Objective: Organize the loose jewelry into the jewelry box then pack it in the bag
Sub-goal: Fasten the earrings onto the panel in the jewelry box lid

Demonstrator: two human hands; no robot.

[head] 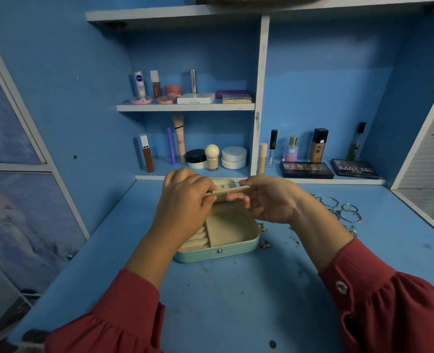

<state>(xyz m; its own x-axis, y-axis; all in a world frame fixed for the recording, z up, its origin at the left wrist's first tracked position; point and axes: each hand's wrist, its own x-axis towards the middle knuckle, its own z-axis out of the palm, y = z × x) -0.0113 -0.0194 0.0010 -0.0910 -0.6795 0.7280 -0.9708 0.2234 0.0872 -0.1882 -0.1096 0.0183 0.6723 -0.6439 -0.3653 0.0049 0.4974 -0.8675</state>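
— Where was the jewelry box [219, 247] at that point?

— On the blue desk [236, 301], lid open, straight ahead of the person. It was mint green outside and cream inside. The near front wall with its small snap showed plainly; the far part of the tray and most of the lid [226, 186] were covered by the hands.

— What were the hands doing?

— Both were raised over the box. The left hand [185, 197] had its fingers curled round one end of a thin cream panel [232, 191], and the right hand [269, 200] pinched the other end between thumb and fingers. Whether that panel was a loose insert or a flap fixed to the lid, I couldn't tell; its joints were hidden.

— And the loose jewelry?

— Silver rings [343, 210] lay to the right, partly behind the right forearm, so their count was unclear. Two small dark charms [264, 236] sat just beside the box's right corner, too small to identify.

— Anything inside the box?

— Only cream ring rolls [198, 239] and a flat divider [223, 230] were visible; the rest was blocked.

— The bag?

— I couldn't make one out.
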